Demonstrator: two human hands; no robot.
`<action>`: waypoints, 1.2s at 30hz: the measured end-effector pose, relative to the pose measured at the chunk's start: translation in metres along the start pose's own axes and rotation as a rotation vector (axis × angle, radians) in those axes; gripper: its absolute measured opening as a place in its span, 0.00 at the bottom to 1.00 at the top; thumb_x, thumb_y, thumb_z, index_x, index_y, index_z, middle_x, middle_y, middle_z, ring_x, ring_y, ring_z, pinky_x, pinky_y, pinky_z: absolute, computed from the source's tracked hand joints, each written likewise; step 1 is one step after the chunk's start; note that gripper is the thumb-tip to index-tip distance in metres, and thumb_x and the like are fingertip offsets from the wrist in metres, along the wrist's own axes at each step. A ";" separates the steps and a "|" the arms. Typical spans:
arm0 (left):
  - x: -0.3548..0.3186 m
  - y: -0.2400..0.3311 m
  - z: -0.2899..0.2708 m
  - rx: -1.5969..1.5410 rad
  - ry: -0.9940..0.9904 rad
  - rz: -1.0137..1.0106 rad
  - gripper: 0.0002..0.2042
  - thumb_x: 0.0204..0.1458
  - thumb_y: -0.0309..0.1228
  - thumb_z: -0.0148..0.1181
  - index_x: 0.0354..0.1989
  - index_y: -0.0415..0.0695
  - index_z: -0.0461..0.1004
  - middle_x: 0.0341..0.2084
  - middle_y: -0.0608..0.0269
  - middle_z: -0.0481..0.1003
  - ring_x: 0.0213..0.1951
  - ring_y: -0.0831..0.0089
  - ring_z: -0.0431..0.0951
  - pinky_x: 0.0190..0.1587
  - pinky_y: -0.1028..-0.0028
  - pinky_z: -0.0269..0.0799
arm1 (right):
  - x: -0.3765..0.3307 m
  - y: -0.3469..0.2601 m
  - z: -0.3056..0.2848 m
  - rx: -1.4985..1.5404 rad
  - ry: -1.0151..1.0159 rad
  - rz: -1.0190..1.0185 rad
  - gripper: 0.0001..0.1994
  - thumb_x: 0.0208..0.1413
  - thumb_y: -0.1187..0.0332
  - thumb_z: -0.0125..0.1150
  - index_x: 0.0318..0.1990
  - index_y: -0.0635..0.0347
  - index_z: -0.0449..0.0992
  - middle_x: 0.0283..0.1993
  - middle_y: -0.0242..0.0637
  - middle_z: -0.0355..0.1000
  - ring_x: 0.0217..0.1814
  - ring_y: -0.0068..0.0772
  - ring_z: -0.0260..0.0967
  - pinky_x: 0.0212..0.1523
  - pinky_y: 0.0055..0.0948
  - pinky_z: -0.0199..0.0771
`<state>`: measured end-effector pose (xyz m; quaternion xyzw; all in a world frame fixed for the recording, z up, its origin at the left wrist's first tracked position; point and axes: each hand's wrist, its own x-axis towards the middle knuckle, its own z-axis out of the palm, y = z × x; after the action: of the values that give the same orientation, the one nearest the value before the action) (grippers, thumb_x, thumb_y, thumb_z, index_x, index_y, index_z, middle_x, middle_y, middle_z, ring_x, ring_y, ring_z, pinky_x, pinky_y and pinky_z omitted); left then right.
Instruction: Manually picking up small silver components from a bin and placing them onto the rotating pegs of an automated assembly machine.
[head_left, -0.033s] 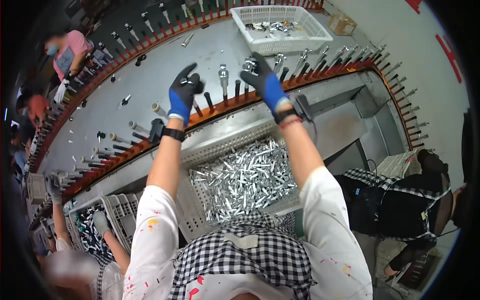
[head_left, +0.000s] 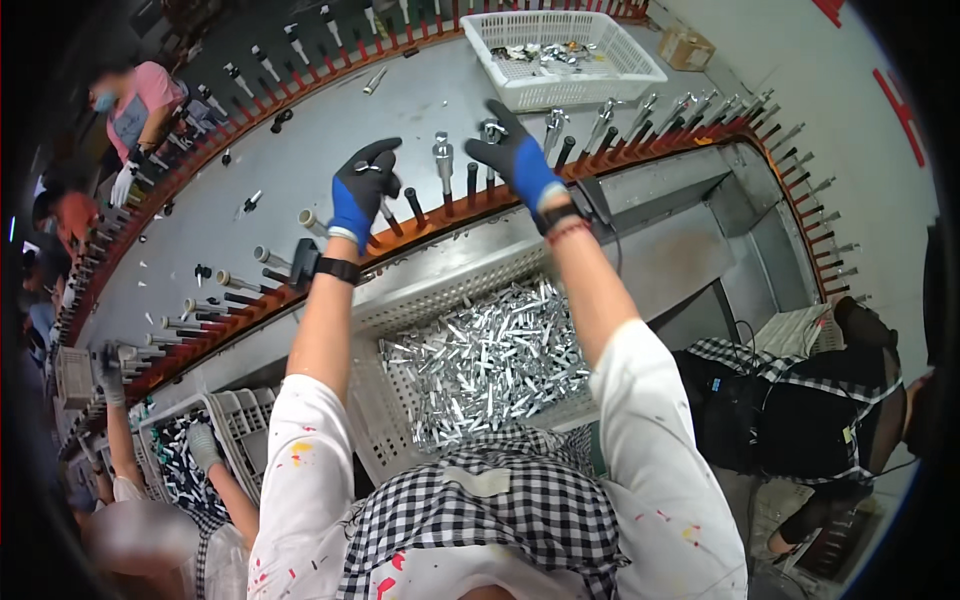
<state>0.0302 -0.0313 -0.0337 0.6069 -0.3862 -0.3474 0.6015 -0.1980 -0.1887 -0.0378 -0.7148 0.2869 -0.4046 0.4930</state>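
My left hand (head_left: 364, 188), in a black and blue glove, is closed round a small silver metal part (head_left: 368, 167), with its index finger pointing right. It hovers over the orange-brown rail of pegs. My right hand (head_left: 515, 158), gloved alike, has thumb and index finger apart at either side of a silver fitting (head_left: 492, 131) on a peg; whether they touch it I cannot tell. Between my hands a silver fitting (head_left: 443, 155) stands upright on another peg. A bare black peg (head_left: 472, 185) rises beside it.
Below my arms sits a white perforated crate (head_left: 395, 385) full of silver metal parts. Beyond the rail lies a grey metal tabletop (head_left: 330, 115) with a white basket (head_left: 590, 92) of small parts. Pegs with fittings curve round both sides. Other people work at left and right.
Both hands have shifted slightly left along with the pegs and fittings in front of me. The right thumb and index finger have spread apart around the fitting.
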 end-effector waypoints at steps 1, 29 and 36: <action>-0.001 0.010 -0.006 -0.007 -0.019 0.000 0.12 0.66 0.32 0.63 0.53 0.42 0.86 0.19 0.65 0.77 0.21 0.76 0.76 0.27 0.74 0.71 | 0.016 -0.002 0.014 0.087 -0.095 0.077 0.33 0.56 0.65 0.76 0.69 0.65 0.73 0.51 0.45 0.82 0.51 0.30 0.78 0.52 0.33 0.79; -0.091 0.037 -0.066 0.572 0.269 0.216 0.12 0.59 0.23 0.64 0.50 0.44 0.86 0.38 0.59 0.84 0.43 0.65 0.84 0.48 0.67 0.79 | -0.056 -0.073 -0.002 -0.139 -0.050 -0.376 0.11 0.66 0.70 0.67 0.53 0.60 0.85 0.43 0.33 0.83 0.45 0.23 0.78 0.44 0.24 0.77; -0.094 0.051 0.017 0.359 0.438 0.322 0.24 0.60 0.27 0.67 0.67 0.43 0.77 0.52 0.54 0.84 0.51 0.66 0.83 0.56 0.67 0.78 | -0.048 -0.030 -0.060 0.248 0.332 -0.122 0.19 0.69 0.70 0.65 0.64 0.66 0.78 0.51 0.36 0.82 0.50 0.25 0.78 0.49 0.24 0.77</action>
<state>-0.0308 0.0452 0.0126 0.6948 -0.3938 -0.0355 0.6007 -0.2743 -0.1677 -0.0130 -0.5881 0.2686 -0.5780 0.4978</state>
